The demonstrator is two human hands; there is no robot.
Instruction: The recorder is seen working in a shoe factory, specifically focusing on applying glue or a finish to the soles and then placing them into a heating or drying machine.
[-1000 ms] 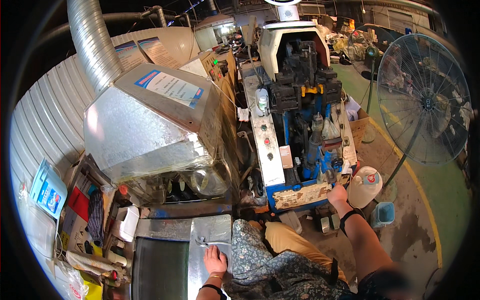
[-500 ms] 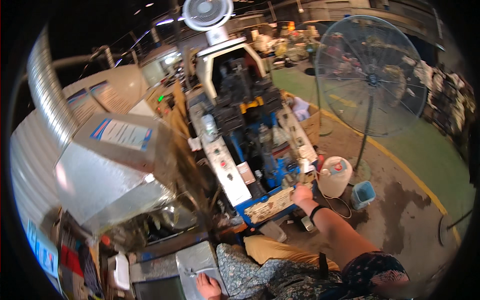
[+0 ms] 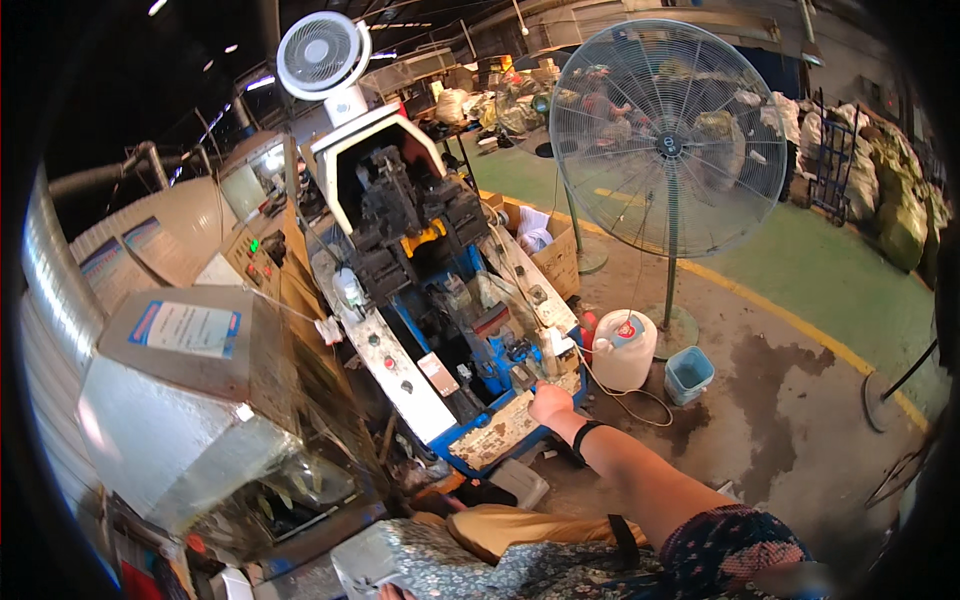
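My right hand (image 3: pixel 551 404) is at the front right corner of a blue and white machine (image 3: pixel 420 397), with its fingers curled closed. What lies inside them is hidden. A worn, paint-chipped front panel (image 3: pixel 495 432) is just left of that hand, and blue metal fittings (image 3: pixel 508 352) sit beyond it. A black band (image 3: pixel 588 437) circles my right wrist. Only a sliver of my left hand (image 3: pixel 393 593) shows at the lower edge, by a grey metal surface (image 3: pixel 362 560); its finger position cannot be made out.
A large pedestal fan (image 3: pixel 669 147) stands at the right, behind a whitish plastic drum (image 3: pixel 622 352) and a light blue bucket (image 3: pixel 689 376). A loose hose (image 3: pixel 640 422) lies on the floor. To the left is a metal hood (image 3: pixel 190 400). A small white fan (image 3: pixel 320 54) tops the machine.
The view has turned to the right, so the machine sits farther left in it. My left hand has mostly slipped out at the bottom. My right hand stays at the machine's corner.
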